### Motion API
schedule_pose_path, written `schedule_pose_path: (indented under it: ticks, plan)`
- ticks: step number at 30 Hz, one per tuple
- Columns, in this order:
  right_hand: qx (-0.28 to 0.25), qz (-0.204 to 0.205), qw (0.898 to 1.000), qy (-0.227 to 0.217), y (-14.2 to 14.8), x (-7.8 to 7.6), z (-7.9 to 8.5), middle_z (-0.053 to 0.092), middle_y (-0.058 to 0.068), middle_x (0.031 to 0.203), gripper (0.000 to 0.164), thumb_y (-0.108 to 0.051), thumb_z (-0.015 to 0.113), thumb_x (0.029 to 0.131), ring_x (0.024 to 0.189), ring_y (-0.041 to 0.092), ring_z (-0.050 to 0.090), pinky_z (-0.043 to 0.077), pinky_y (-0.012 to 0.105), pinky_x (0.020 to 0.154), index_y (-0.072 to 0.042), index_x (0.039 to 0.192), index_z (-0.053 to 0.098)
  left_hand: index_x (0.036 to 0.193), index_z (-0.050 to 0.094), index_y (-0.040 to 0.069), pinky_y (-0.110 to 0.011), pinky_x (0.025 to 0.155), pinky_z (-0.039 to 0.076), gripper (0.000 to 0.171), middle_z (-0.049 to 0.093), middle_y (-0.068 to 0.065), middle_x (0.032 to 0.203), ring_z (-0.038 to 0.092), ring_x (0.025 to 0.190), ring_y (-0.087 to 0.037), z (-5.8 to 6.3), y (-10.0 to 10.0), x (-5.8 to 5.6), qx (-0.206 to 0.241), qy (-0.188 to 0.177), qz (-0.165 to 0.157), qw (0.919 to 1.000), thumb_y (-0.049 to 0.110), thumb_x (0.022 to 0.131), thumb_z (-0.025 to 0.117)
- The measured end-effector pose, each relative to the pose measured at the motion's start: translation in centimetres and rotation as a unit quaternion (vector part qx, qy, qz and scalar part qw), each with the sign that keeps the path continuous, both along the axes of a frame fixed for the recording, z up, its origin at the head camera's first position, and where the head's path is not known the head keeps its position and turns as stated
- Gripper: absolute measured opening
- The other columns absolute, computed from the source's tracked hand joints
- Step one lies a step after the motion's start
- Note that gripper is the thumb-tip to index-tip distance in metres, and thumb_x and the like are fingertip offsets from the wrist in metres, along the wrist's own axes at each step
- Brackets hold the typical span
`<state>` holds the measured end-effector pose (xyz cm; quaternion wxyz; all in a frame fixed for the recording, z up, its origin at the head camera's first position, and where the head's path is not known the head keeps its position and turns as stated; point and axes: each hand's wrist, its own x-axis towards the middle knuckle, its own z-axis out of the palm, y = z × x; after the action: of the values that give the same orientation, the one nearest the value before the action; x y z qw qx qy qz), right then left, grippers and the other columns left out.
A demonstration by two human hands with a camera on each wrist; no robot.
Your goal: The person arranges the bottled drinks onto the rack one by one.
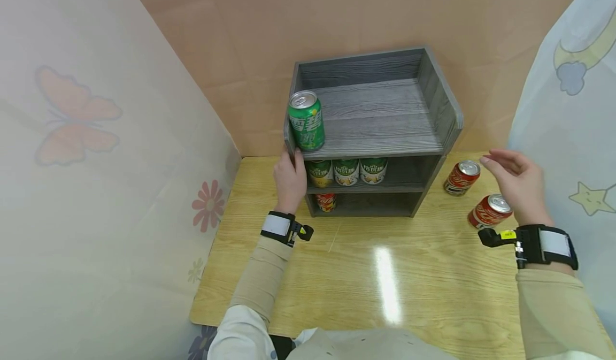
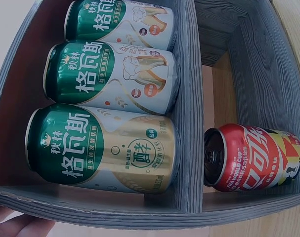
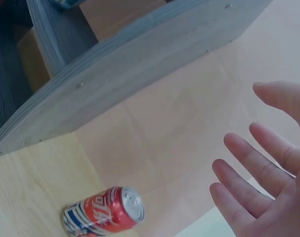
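Note:
My left hand (image 1: pixel 291 181) grips the front left edge of a grey wooden shelf (image 1: pixel 375 108), just below a green soda can (image 1: pixel 307 122) standing on its top tier. Three green-topped kvass cans (image 2: pixel 103 148) line the middle tier; two have white lower parts and one gold. A red cola can (image 2: pixel 253 157) stands at the left of the bottom tier. My right hand (image 1: pixel 522 183), fingers spread apart and holding nothing, hovers beside two red cola cans on the table. The farther cola can (image 1: pixel 462 178) is nearer the shelf; the other cola can (image 1: pixel 490 212) stands closer to me.
The shelf stands on a light wooden table (image 1: pixel 346 274) against a tan backdrop (image 1: pixel 366 12). Pale printed curtains hang on both sides, the left curtain (image 1: pixel 120 189) with a butterfly and the right curtain (image 1: pixel 577 130) with stars.

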<state>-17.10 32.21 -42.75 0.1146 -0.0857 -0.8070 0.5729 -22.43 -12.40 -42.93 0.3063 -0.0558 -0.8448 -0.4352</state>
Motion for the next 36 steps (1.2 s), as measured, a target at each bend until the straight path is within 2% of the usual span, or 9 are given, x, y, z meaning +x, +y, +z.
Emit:
schedule_pose_path:
  ticks: [10,14,20,23,26,29,32,33,36]
  plan:
    - [0.0,-0.039,0.998,-0.045,1.7,-0.6,-2.1,0.059,-0.025,0.109,0.034,-0.04,0.067,0.098,0.105,-0.001,0.05,0.033,0.021,0.089,-0.03,0.13,0.063,0.109,0.062,-0.004,-0.047,0.057,0.045,0.029,0.064,-0.019,0.081,0.064,0.071,-0.032,0.0,0.0,0.0,-0.002,0.001,0.002,1.0,0.019,0.108,0.045]
    - [-0.006,-0.05,0.997,-0.059,2.2,-0.5,-2.9,0.058,-0.027,0.104,0.03,-0.042,0.068,0.097,0.101,-0.003,0.05,0.033,0.022,0.091,-0.032,0.125,0.063,0.107,0.061,-0.004,-0.047,0.057,0.045,0.028,0.063,-0.018,0.079,0.063,0.07,-0.032,0.0,-0.1,-0.1,-0.004,0.004,0.002,1.0,0.019,0.108,0.046]
    - [-0.005,-0.06,0.995,-0.078,2.7,-0.4,-4.1,0.056,-0.028,0.104,0.034,-0.045,0.067,0.096,0.1,-0.004,0.05,0.033,0.025,0.096,-0.034,0.128,0.061,0.108,0.062,-0.004,-0.047,0.058,0.045,0.028,0.065,-0.019,0.082,0.064,0.072,-0.032,-0.1,-0.1,-0.1,-0.001,0.001,0.002,1.0,0.019,0.108,0.046]
    - [0.001,-0.066,0.994,-0.088,2.9,-0.4,-4.6,0.054,-0.028,0.104,0.036,-0.047,0.066,0.096,0.099,-0.004,0.049,0.033,0.026,0.096,-0.036,0.129,0.059,0.109,0.062,-0.004,-0.047,0.059,0.046,0.029,0.066,-0.019,0.084,0.065,0.073,-0.033,-0.1,-0.1,-0.1,-0.001,0.002,0.001,1.0,0.02,0.108,0.045]
    - [0.003,-0.075,0.993,-0.095,3.0,-0.2,-5.0,0.054,-0.027,0.104,0.035,-0.048,0.067,0.095,0.099,-0.004,0.05,0.034,0.022,0.092,-0.036,0.127,0.059,0.11,0.062,-0.004,-0.048,0.058,0.046,0.029,0.066,-0.019,0.083,0.065,0.072,-0.033,-0.1,0.0,-0.1,-0.002,0.005,0.001,1.0,0.02,0.108,0.045]
    - [0.006,-0.078,0.99,-0.114,3.2,-0.2,-5.2,0.058,-0.008,0.134,0.053,-0.051,0.065,0.096,0.127,0.011,0.049,0.034,0.03,0.106,-0.029,0.143,0.055,0.109,0.062,-0.004,-0.048,0.059,0.047,0.029,0.066,-0.019,0.084,0.065,0.074,-0.034,-0.1,0.0,-0.1,-0.003,0.007,0.003,1.0,0.02,0.108,0.046]
    - [0.009,-0.075,0.988,-0.131,3.4,-0.2,-5.5,0.034,0.007,0.162,0.074,-0.053,0.063,0.096,0.15,0.024,0.023,0.02,0.046,0.118,-0.017,0.157,0.041,0.109,0.062,-0.004,-0.049,0.061,0.047,0.029,0.066,-0.02,0.085,0.066,0.076,-0.035,0.0,0.0,-0.1,-0.003,0.007,0.003,1.0,0.02,0.108,0.046]
    - [0.01,-0.072,0.988,-0.136,3.5,-0.1,-5.6,0.023,0.01,0.166,0.08,-0.053,0.062,0.096,0.153,0.028,0.013,0.015,0.051,0.119,-0.013,0.159,0.035,0.109,0.062,-0.004,-0.05,0.061,0.048,0.029,0.067,-0.02,0.086,0.067,0.077,-0.035,0.0,0.0,-0.1,-0.003,0.005,0.004,1.0,0.02,0.108,0.046]
    - [0.008,-0.066,0.987,-0.143,3.6,0.1,-6.1,0.017,0.011,0.167,0.083,-0.053,0.062,0.096,0.153,0.03,0.008,0.014,0.054,0.118,-0.013,0.161,0.03,0.111,0.062,-0.005,-0.05,0.062,0.048,0.03,0.067,-0.021,0.088,0.067,0.079,-0.036,-0.1,-0.1,-0.1,0.0,0.003,0.001,1.0,0.02,0.108,0.046]
